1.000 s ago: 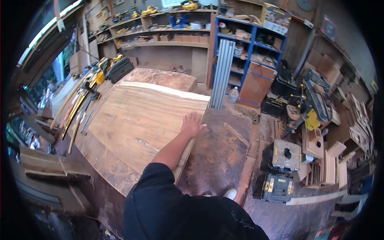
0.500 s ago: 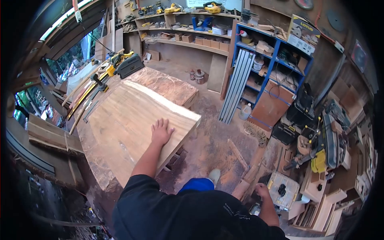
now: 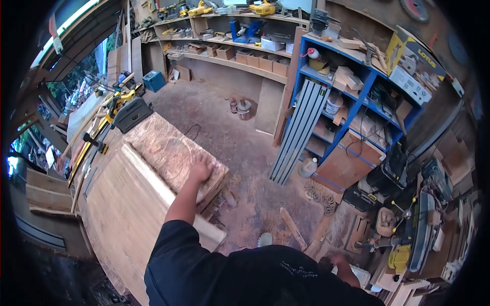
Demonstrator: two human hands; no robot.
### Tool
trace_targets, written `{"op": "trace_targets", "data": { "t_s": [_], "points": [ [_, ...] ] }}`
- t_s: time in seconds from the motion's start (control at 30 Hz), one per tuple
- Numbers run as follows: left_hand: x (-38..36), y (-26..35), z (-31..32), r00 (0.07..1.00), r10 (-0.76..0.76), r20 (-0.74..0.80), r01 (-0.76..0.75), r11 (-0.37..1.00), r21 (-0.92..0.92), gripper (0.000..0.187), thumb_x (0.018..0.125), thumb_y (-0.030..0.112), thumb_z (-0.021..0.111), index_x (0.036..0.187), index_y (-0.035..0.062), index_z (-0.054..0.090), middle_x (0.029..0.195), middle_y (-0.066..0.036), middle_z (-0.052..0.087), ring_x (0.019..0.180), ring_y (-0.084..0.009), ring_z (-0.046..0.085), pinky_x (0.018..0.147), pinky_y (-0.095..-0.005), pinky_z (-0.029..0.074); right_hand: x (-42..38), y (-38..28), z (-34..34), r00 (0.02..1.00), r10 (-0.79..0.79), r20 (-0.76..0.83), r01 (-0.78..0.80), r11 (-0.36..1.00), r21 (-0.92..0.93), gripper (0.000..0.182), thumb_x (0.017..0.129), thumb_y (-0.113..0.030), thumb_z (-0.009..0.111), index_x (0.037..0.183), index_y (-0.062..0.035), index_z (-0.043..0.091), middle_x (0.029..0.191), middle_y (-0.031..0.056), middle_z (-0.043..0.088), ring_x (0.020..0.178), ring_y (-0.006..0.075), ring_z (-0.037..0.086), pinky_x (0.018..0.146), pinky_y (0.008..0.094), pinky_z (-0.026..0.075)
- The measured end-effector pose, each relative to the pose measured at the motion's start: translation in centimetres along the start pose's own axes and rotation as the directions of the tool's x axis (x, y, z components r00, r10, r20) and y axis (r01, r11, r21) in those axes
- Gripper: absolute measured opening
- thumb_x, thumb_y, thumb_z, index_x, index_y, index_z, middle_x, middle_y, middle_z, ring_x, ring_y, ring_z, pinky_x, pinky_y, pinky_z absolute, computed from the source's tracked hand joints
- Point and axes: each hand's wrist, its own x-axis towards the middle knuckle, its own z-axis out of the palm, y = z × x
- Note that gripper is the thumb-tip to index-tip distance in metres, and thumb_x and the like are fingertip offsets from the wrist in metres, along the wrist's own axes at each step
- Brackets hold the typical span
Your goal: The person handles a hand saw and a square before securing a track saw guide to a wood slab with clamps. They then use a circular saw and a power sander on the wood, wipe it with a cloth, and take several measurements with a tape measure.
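Left hand (image 3: 202, 167): laid on the bare, scuffed brown wooden workbench (image 3: 166, 150), near its right end; fingers loosely bent, gripping nothing; probably placed there for balance. Broad light-brown wooden slab with a pale long edge (image 3: 127, 204): flat on the workbench, the forearm crossing above; its right-hand corner appears to overhang the workbench's right end, the rest presumably supported by the top beneath. Black-and-yellow power drill (image 3: 96, 144): along the left edge, apart from the slab. Right hand (image 3: 340, 261): low, by a pale-topped case (image 3: 361, 276); blurred, grip cannot be determined.
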Motion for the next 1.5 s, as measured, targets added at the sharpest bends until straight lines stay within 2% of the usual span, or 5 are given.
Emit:
{"op": "trace_targets", "data": {
  "t_s": [0.1,0.2,0.4,0.87,1.5],
  "points": [
    [4.8,3.9,-0.8,1.0,-0.003,0.008,0.003,0.999,-0.034,0.073,0.09,0.061,0.043,0.147,0.0177,0.033,0.154,-0.017,0.023,0.144,-0.0355,0.016,0.114,-0.0541,0.015,7.0,1.3,-3.8,0.919,-0.389,-0.07,0.314,0.825,-0.469,0.035,0.079,-0.031,0.062,0.104,-0.0069,0.068,0.105,0.0186,0.067,0.093,0.0345,0.065,0.08,0.0412,0.051],
    [9.0,4.6,-0.5,0.998,0.044,-0.049,-0.048,0.996,-0.075,0.068,0.088,0.058,0.05,0.142,0.0164,0.042,0.15,-0.017,0.032,0.142,-0.0357,0.021,0.114,-0.0524,0.017,9.2,-5.6,-13.5,0.973,0.225,-0.058,-0.167,0.85,0.499,0.036,0.082,-0.032,0.063,0.102,-0.0022,0.069,0.1,0.0175,0.068,0.085,0.026,0.067,0.078,0.0353,0.051],
    [13.4,3.1,0.5,0.974,-0.169,0.15,0.161,0.985,0.066,0.05,0.085,0.041,0.06,0.125,0.0125,0.057,0.124,-0.016,0.058,0.119,-0.0323,0.052,0.101,-0.0427,0.041,28.1,-14.5,-29.1,0.979,-0.051,-0.195,0.166,0.753,0.637,0.028,0.087,-0.03,0.064,0.089,-0.0017,0.067,0.072,0.0064,0.063,0.062,0.0148,0.057,0.057,0.0327,0.048],
    [25.4,-1.4,0.1,0.961,-0.273,0.038,0.272,0.915,-0.298,0.047,0.083,0.036,0.065,0.12,0.0084,0.059,0.125,-0.016,0.057,0.119,-0.0336,0.051,0.101,-0.041,0.042,56.8,-64.4,-68.4,0.676,-0.707,-0.208,0.718,0.696,-0.031,0.048,0.085,-0.037,0.067,0.118,-0.002,0.061,0.105,0.0174,0.067,0.097,0.0264,0.064,0.085,0.0376,0.049],
    [49.1,-25.1,5.0,0.777,-0.348,0.525,0.626,0.513,-0.587,0.049,0.083,0.029,0.07,0.117,-0.0061,0.059,0.111,-0.02,0.065,0.102,-0.0259,0.063,0.089,-0.0343,0.048,73.7,-91.2,-97.4,0.652,0.127,-0.748,-0.077,0.992,0.101,0.062,0.082,-0.031,0.065,0.132,-0.0025,0.04,0.137,0.026,0.041,0.122,0.039,0.049,0.1,0.0426,0.045]
  ]
}}
